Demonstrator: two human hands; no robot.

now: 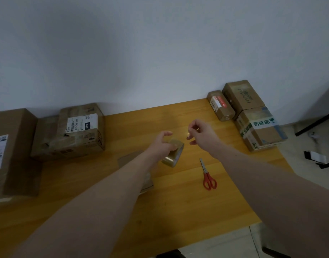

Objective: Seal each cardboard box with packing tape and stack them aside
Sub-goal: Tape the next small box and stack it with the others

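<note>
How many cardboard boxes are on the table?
6. Left: big box, flat box, labelled box. Right: small box, plain box, taped box. An arm may hide one more.

I am gripping the roll of clear packing tape (174, 152) in my left hand (162, 144), tilted above the wooden table. My right hand (199, 132) is pinching its free end, drawn out just beside the roll. Three cardboard boxes (80, 131) are sitting far left against the wall. Three taped boxes (260, 127) are lying closed at far right, touching one another.
</note>
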